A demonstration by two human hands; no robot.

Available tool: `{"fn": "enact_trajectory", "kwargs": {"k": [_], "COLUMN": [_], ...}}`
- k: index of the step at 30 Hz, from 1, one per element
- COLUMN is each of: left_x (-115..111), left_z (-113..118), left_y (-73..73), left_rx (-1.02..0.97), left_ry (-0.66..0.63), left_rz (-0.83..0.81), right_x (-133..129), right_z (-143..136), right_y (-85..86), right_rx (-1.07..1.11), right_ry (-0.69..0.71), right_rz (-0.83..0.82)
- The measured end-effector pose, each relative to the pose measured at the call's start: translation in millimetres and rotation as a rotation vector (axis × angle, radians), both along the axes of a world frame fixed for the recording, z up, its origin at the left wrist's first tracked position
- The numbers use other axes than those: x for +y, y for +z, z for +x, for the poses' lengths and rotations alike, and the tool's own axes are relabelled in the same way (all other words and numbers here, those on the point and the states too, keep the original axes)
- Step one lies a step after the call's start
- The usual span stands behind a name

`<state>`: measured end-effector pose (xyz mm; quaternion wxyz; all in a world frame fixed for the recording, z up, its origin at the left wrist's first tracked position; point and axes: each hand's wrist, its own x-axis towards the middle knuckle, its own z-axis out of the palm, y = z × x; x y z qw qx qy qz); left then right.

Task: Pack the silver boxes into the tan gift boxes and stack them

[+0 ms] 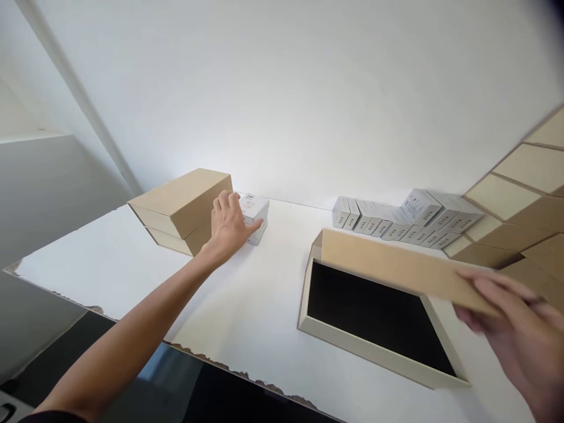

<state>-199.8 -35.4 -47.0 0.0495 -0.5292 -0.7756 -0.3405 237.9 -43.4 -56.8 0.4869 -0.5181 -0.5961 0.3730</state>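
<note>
My left hand (229, 223) reaches to a small stack of white boxes (254, 207) near the wall, its fingers spread at the stack's left side and thumb in front. Whether it touches them I cannot tell. Right of the middle, a shallow tan box (365, 343) with a black inside lies open. My right hand (515, 317), blurred by motion, grips the right end of the tan lid flap (392, 261), which stands raised along the box's far side.
Stacked large tan boxes (180, 200) stand at the back left. A row of small white boxes (396, 226) lines the wall at the right, beside more tan boxes (506, 217). The white table's chipped front edge (238, 373) crosses below.
</note>
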Motion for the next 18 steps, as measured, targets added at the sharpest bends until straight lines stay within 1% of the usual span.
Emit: {"fn": "enact_trajectory", "kwargs": {"k": [1,2,4,6,7,9,11,12,13,14,16,17,18], "left_x": [10.2,17.4,23.7,21.4,17.5,4.8,-13.2,-23.2,-33.1,-42.2,-56.6,-61.3,-64.6], "left_z": [-4.1,-6.6,-8.3,-8.2,-8.1,-7.4,-3.7,0.8,7.9,18.0,47.0,64.6,82.8], "left_y": [0.9,0.8,-0.9,-2.3,-2.0,2.0,11.3,17.9,25.3,33.2,48.5,55.1,60.4], "left_rx": [-0.024,-0.056,-0.121,-0.163,-0.177,-0.203,-0.218,-0.227,-0.257,-0.315,-0.479,-0.558,-0.617], "left_ry": [0.01,0.014,0.012,0.012,0.011,-0.006,-0.021,-0.047,-0.117,-0.234,-0.565,-0.73,-0.863], "left_rz": [-0.046,-0.093,-0.162,-0.184,-0.184,-0.177,-0.162,-0.149,-0.135,-0.138,-0.209,-0.269,-0.334], "right_x": [21.5,41.2,71.3,83.9,82.5,64.9,31.9,12.3,-7.3,-25.6,-53.7,-62.6,-68.1], "right_z": [-10.4,-20.5,-36.3,-42.2,-41.2,-33.9,-26.3,-25.0,-26.4,-31.0,-48.2,-58.8,-68.8], "right_y": [10.8,20.8,35.5,40.8,40.2,35.1,28.5,26.3,25.2,25.7,30.8,34.8,39.0], "right_rx": [0.071,0.124,0.182,0.207,0.218,0.221,0.148,0.078,-0.022,-0.107,-0.163,-0.145,-0.117], "right_ry": [-0.025,-0.005,0.018,-0.008,-0.039,-0.084,-0.094,-0.074,-0.058,-0.02,0.07,0.106,0.135], "right_rz": [-0.029,-0.093,-0.212,-0.268,-0.269,-0.246,-0.203,-0.166,-0.11,-0.038,0.109,0.141,0.119]}}
